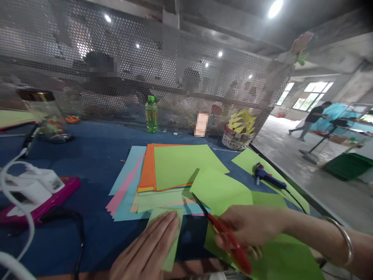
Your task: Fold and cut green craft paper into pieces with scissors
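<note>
My left hand [151, 245] lies flat, fingers stretched out, over a narrow light green strip of paper [175, 249] near the table's front edge. My right hand [247, 225] is wrapped round red-handled scissors [225, 233], whose dark blades point up and left. Under and beside the blades a bright green sheet of paper [221, 190] bends up from the table. Darker green paper [279, 252] lies below my right wrist. Just beyond both hands rests a fanned stack of coloured paper [186, 165], green on top, with orange, blue and pink edges showing.
A blue glue gun [269, 177] lies on green paper at the right. Behind stand a paper-filled basket [237, 138], a green bottle [151, 116] and a glass jar [48, 116]. A magenta power strip [70, 186] with white cables sits left. A perforated screen [131, 77] closes the back.
</note>
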{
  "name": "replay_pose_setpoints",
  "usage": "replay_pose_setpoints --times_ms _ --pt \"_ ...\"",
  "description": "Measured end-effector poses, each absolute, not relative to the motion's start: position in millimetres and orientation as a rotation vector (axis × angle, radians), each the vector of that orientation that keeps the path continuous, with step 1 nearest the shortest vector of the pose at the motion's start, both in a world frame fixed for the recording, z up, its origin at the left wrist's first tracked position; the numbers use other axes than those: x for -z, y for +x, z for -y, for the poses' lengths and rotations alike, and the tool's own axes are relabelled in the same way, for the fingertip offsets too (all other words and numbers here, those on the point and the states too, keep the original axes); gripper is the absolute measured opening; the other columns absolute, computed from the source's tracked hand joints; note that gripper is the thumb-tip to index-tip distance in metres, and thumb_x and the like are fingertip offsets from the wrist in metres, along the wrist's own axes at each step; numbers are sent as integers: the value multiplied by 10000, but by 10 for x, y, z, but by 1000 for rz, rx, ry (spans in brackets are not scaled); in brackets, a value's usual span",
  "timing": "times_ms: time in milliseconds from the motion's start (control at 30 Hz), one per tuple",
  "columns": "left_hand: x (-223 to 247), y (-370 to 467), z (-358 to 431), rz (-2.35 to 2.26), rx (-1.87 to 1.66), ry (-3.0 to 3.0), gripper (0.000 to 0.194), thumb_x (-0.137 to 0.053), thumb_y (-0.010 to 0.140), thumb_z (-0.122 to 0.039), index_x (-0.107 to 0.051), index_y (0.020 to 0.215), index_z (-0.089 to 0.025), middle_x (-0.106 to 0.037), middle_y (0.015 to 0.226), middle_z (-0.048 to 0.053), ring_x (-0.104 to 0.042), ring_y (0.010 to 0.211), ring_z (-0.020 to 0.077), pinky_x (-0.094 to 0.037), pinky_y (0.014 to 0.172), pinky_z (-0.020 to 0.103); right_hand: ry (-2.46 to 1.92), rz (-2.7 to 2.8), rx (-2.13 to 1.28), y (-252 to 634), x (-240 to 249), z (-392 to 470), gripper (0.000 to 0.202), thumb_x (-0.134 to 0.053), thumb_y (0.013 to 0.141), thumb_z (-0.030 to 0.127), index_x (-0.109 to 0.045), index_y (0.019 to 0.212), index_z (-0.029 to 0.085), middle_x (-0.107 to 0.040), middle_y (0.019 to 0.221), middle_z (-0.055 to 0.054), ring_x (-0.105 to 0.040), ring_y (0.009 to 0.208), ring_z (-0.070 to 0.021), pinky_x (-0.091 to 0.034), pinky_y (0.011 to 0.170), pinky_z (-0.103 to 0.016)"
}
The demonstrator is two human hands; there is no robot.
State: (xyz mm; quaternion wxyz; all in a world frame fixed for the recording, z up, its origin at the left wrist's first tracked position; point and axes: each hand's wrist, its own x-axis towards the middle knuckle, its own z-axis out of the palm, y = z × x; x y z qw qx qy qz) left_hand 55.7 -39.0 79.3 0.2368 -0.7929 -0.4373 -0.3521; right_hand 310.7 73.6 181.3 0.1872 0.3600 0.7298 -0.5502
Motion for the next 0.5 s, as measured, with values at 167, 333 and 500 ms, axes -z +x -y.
replay_pose_setpoints --times_ms 167,333,500 --pt "-757 603 282 1226 877 -2188 600 -317 780 46 -555 1316 -83 -597 1360 79 -499 1307 148 -335 1143 275 1284 -2152 1471 3075 -1641 -643 314 -505 874 361 -526 622 175 -557 518 29 -508 410 -80 -459 460 -181" --pt "-681 811 204 1184 904 -2212 564 -345 778 30 -592 1272 -87 -646 1296 87 -570 1234 173 -389 1105 282 1320 -2584 615 2874 -1536 -485 191 -543 784 287 -657 698 160 -679 603 -58 -612 503 -166 -290 423 -225" --pt "-615 916 190 1231 851 -2223 601 -355 766 36 -557 1319 -85 -619 1332 96 -559 1246 191 -422 1074 296 1288 -2619 343 2784 -1539 -365 199 -554 700 245 -698 805 155 -729 691 -116 -648 540 -214 -214 418 -262"
